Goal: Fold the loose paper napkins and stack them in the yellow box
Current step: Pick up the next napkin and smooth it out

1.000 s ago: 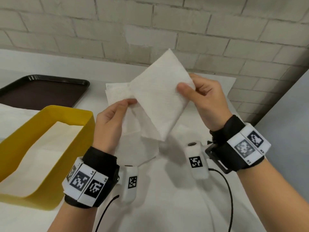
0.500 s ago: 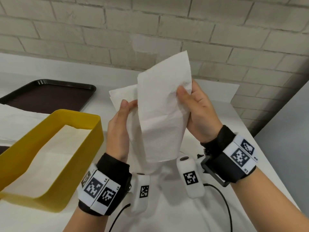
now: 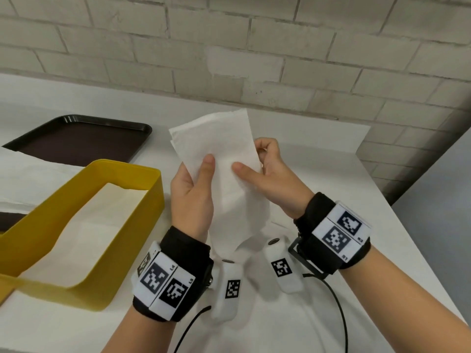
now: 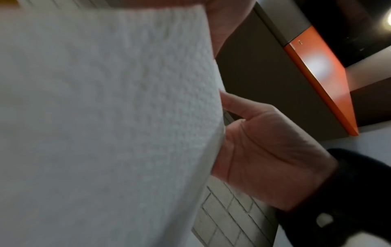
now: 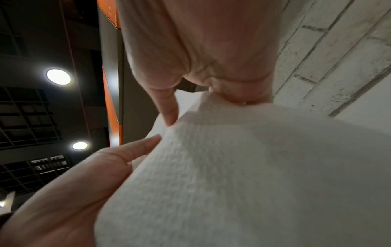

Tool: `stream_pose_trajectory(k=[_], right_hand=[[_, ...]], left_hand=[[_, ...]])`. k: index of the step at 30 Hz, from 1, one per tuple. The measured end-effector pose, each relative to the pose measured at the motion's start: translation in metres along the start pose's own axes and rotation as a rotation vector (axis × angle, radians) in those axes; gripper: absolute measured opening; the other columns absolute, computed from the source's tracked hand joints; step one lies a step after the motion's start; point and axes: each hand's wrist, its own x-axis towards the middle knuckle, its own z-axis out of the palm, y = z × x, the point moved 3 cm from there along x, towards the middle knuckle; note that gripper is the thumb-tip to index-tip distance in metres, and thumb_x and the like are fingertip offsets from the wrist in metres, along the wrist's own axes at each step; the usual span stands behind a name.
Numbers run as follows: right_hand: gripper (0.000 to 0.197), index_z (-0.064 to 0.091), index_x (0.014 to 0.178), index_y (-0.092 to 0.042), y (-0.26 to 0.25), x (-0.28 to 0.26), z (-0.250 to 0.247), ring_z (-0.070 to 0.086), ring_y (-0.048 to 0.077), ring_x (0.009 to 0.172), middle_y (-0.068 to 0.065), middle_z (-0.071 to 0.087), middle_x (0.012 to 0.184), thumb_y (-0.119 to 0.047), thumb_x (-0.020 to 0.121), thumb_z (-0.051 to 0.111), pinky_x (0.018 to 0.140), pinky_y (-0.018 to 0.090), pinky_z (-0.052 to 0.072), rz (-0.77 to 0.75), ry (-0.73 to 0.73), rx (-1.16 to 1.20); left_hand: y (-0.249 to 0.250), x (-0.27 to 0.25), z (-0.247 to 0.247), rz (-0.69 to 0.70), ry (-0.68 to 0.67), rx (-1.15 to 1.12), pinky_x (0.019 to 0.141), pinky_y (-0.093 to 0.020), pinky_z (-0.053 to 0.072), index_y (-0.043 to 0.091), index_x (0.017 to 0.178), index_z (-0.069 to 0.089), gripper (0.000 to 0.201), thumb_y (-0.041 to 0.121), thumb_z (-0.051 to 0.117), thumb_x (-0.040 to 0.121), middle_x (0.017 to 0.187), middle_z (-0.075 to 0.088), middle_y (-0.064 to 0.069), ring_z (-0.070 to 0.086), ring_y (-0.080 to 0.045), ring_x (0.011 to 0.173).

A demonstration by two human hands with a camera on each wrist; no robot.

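Observation:
A white paper napkin (image 3: 224,159), folded into a narrow strip, hangs upright above the table between both hands. My left hand (image 3: 201,174) pinches its left side, thumb on the front and fingers behind. My right hand (image 3: 254,169) pinches its right edge, thumb on the front and fingers curled behind. The napkin (image 4: 105,117) fills the left wrist view, with the right hand (image 4: 264,158) beside it. In the right wrist view the napkin (image 5: 232,167) lies under the right hand (image 5: 201,41), and the left hand (image 5: 74,183) touches its left side. The yellow box (image 3: 127,169) stands to the left, with white paper lying flat inside.
A dark brown tray (image 3: 76,141) lies at the back left, partly covered by a white sheet (image 3: 25,179). The white table (image 3: 318,154) ends at the brick wall behind and drops off on the right. Black cables run from my wrists near the front edge.
The open napkin has been folded over into a narrow strip. My hands have come closer together and a little lower, and both thumbs now sit on its front.

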Motion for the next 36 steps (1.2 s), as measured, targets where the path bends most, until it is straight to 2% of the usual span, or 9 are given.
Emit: stream_pose_trajectory(k=[3,5,9,12,15,18,23,28,36], right_hand=[[0.051,0.034,0.125,-0.015,0.006,-0.005,-0.002,0.062,0.02,0.104,0.007,0.059,0.12,-0.012,0.083,0.064,0.089,0.033,0.053,0.053,-0.089,-0.014],[0.041,0.047,0.121,-0.009,0.008,-0.006,-0.003,0.062,0.021,0.104,0.007,0.062,0.117,-0.007,0.083,0.064,0.091,0.034,0.052,0.049,-0.123,-0.104],[0.025,0.056,0.113,-0.016,-0.005,-0.006,-0.006,0.059,0.01,0.094,-0.005,0.062,0.104,-0.012,0.088,0.059,0.084,0.015,0.044,-0.085,-0.231,-0.563],[0.007,0.051,0.1,-0.017,-0.021,-0.006,-0.005,0.049,0.012,0.075,-0.007,0.051,0.081,-0.019,0.093,0.052,0.069,0.024,0.038,-0.167,-0.307,-0.979],[0.018,0.051,0.111,-0.017,-0.029,-0.008,0.007,0.051,0.025,0.085,0.003,0.051,0.089,-0.022,0.095,0.046,0.071,0.032,0.038,-0.184,-0.343,-1.256],[0.017,0.047,0.111,-0.019,-0.019,-0.013,0.025,0.053,0.028,0.096,0.003,0.053,0.097,-0.024,0.096,0.042,0.069,0.032,0.035,-0.219,-0.403,-1.419],[0.042,0.036,0.124,-0.021,0.011,-0.024,0.042,0.047,0.022,0.084,0.001,0.05,0.102,-0.024,0.089,0.057,0.064,0.029,0.034,0.016,-0.627,-1.464],[0.024,0.045,0.11,-0.023,0.015,-0.023,0.05,0.046,0.023,0.083,0.002,0.045,0.095,-0.009,0.091,0.044,0.056,0.028,0.031,-0.022,-0.603,-1.452],[0.022,0.043,0.117,-0.015,0.019,-0.023,0.055,0.049,0.023,0.087,0.001,0.047,0.093,-0.026,0.098,0.039,0.069,0.032,0.036,-0.013,-0.623,-1.387]], left_hand=[[-0.002,0.001,-0.007,0.046,0.019,-0.005,0.087,-0.043,0.053,0.03,0.119,0.046,0.035,0.016,0.056,0.089,0.123,0.058,-0.007,0.06,-0.024,0.111],[-0.002,0.002,-0.016,0.082,0.045,0.028,0.093,-0.048,0.05,0.034,0.125,0.032,0.058,0.014,0.06,0.079,0.13,0.049,-0.012,0.055,-0.026,0.117],[0.0,0.006,-0.038,0.187,0.031,0.341,0.092,-0.028,0.049,0.028,0.138,0.017,0.085,0.01,0.068,0.073,0.118,0.05,-0.003,0.056,-0.013,0.109],[-0.001,0.008,-0.048,0.123,-0.095,0.556,0.088,-0.023,0.049,0.022,0.131,0.036,0.065,0.011,0.068,0.076,0.112,0.053,0.009,0.055,-0.005,0.104],[-0.005,-0.001,-0.053,0.022,-0.195,0.654,0.087,-0.03,0.049,0.012,0.118,0.048,0.038,0.001,0.061,0.084,0.107,0.06,-0.003,0.058,-0.018,0.103],[-0.013,-0.018,-0.064,-0.033,-0.215,0.73,0.074,-0.014,0.044,0.008,0.107,0.047,0.024,-0.004,0.053,0.087,0.092,0.054,0.003,0.054,-0.014,0.091],[-0.029,-0.038,-0.083,-0.229,-0.147,0.706,0.068,-0.02,0.04,0.014,0.104,0.046,0.025,-0.003,0.053,0.087,0.093,0.051,0.004,0.049,-0.013,0.088],[-0.03,-0.043,-0.084,-0.296,-0.163,0.716,0.063,-0.018,0.035,0.014,0.1,0.049,0.016,0.0,0.046,0.092,0.086,0.049,0.007,0.046,-0.005,0.079],[-0.027,-0.048,-0.086,-0.379,-0.146,0.707,0.092,-0.032,0.044,0.011,0.127,0.043,0.035,0.004,0.048,0.093,0.121,0.054,-0.005,0.052,-0.019,0.112]])
